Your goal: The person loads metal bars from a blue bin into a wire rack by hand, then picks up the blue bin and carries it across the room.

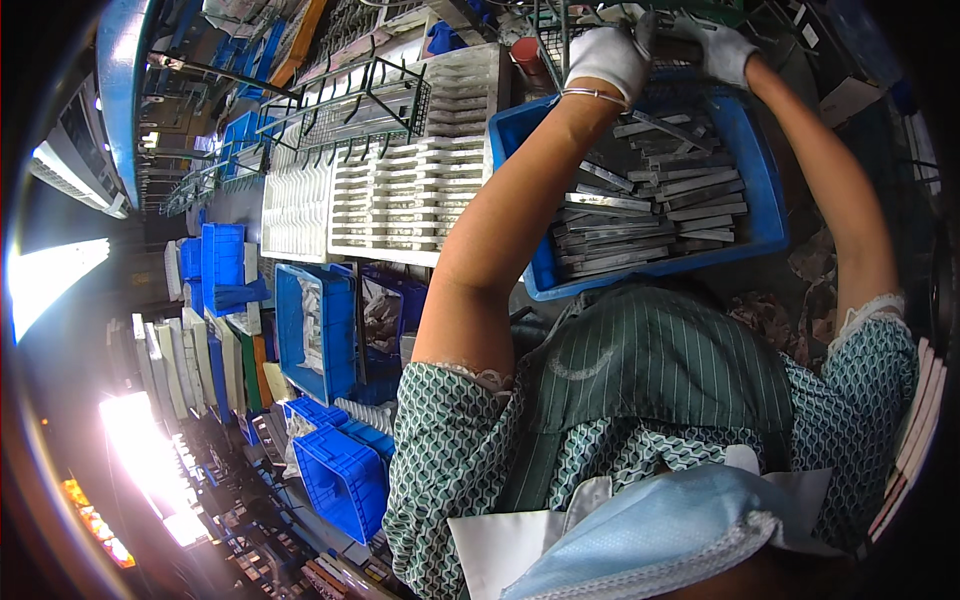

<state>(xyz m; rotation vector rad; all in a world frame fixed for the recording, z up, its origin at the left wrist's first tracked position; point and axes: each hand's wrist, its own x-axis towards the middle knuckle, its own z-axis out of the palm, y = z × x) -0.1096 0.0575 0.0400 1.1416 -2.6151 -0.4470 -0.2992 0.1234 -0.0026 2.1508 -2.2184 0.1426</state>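
Both my hands are at the top of the view, in white gloves with darkened fingertips, beyond the far rim of a blue plastic bin (775, 235). My left hand (612, 58) is closed beside a dark wire rack (553, 45). To its right, my right hand (725, 52) has its fingers curled toward the left one. A dark, narrow piece (679, 50) shows between them, too small and shaded to name. Many flat grey metal bars (705, 190) lie loosely piled in the bin, below my hands.
Left of the bin stand stacked white slotted trays (390, 205), with a green wire rack with hooks (375, 105) above them. More blue bins (318, 330) are at the lower left. A red round container (528, 56) sits near my left hand. Crumpled brown paper (765, 315) lies at right.
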